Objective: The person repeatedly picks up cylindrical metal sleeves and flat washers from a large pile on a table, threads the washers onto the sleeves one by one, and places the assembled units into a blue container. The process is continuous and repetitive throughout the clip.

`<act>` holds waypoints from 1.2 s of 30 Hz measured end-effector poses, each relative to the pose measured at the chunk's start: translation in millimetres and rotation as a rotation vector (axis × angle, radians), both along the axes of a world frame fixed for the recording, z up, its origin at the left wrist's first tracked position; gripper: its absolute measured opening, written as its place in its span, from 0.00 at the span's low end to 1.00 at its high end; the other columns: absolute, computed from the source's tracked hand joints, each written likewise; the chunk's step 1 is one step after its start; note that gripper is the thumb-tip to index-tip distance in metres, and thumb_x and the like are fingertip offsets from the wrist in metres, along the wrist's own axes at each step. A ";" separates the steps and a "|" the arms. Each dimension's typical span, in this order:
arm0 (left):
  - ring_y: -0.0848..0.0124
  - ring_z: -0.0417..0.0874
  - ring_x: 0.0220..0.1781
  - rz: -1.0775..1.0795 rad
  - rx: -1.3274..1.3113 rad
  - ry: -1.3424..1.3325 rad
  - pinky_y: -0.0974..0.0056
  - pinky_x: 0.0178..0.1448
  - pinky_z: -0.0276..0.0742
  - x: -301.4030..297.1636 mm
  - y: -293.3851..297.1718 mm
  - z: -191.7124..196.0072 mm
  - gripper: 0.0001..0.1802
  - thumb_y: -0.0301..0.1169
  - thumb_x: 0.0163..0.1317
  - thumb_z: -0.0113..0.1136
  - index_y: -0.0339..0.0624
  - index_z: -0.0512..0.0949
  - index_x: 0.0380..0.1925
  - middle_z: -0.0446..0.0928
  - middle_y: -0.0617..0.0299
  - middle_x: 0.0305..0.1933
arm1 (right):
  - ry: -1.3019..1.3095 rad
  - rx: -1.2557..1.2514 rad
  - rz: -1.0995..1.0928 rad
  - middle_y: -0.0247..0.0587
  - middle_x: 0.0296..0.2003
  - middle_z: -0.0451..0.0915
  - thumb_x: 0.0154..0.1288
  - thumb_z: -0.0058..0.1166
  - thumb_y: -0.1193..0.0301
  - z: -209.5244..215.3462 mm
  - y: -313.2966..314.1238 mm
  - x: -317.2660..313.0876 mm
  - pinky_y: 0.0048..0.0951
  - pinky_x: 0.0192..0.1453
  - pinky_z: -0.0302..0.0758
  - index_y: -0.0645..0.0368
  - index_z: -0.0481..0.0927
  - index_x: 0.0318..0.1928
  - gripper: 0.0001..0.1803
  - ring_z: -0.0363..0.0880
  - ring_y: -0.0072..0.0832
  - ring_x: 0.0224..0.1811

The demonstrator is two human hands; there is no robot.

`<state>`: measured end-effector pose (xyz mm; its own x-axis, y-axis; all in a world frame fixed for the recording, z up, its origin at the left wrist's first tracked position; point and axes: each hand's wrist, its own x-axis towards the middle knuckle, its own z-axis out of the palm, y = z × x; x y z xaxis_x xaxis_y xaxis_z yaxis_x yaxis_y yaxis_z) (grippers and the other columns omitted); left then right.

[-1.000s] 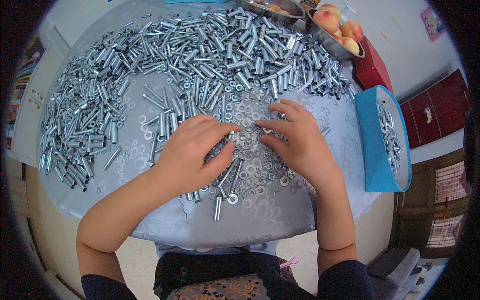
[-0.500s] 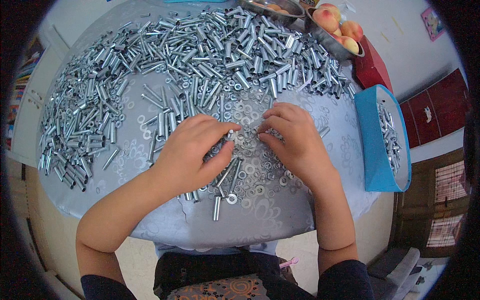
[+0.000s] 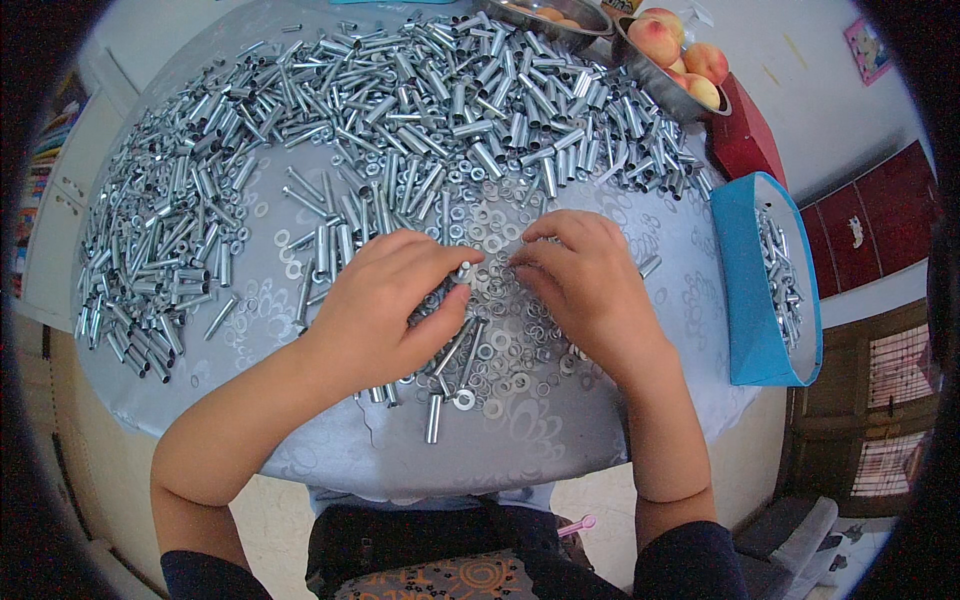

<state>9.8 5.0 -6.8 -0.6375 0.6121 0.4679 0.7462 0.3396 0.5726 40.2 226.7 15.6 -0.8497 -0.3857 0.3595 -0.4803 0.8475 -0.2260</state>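
Observation:
My left hand is closed with a metal bolt pinched between thumb and forefinger; only the bolt's end shows. Just to its right, my right hand dips its bent fingertips among the loose washers. Its fingers are drawn together, and whatever they pinch is hidden. Flat washers and thinner rings spread under and between both hands. Below my left hand, several bolts lie by a short metal sleeve near the table's front edge.
A wide pile of bolts, sleeves and nuts covers the table's far and left parts. On the right stands a blue fabric box holding metal parts. A steel bowl of peaches and a red box stand at the far right.
My right hand has shifted slightly left toward my left hand, its fingers drawing closer together. My left hand stays almost in place, still holding the bolt.

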 end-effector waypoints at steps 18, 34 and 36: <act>0.51 0.77 0.47 -0.046 -0.006 0.026 0.53 0.54 0.71 -1.2 -1.0 -2.9 0.17 0.27 0.55 0.60 0.34 0.76 0.45 0.78 0.49 0.42 | 0.175 -0.250 0.176 0.33 0.36 0.80 0.52 0.60 0.72 5.4 -18.9 7.7 0.35 0.43 0.71 0.52 0.82 0.40 0.13 0.78 0.33 0.39; 0.55 0.79 0.45 -0.078 0.107 -0.074 0.56 0.53 0.72 -2.5 -0.5 -2.8 0.13 0.26 0.51 0.64 0.36 0.79 0.38 0.80 0.52 0.39 | 0.182 -0.222 0.265 0.33 0.38 0.82 0.50 0.56 0.72 5.6 -18.5 7.2 0.34 0.43 0.71 0.53 0.83 0.40 0.13 0.80 0.31 0.38; 0.55 0.80 0.45 -0.076 0.107 -0.079 0.56 0.53 0.72 -2.2 -0.5 -2.3 0.14 0.26 0.51 0.64 0.36 0.79 0.39 0.80 0.52 0.39 | 0.160 -0.221 0.287 0.33 0.38 0.82 0.51 0.56 0.73 4.9 -18.1 7.3 0.35 0.44 0.72 0.54 0.82 0.40 0.13 0.80 0.32 0.38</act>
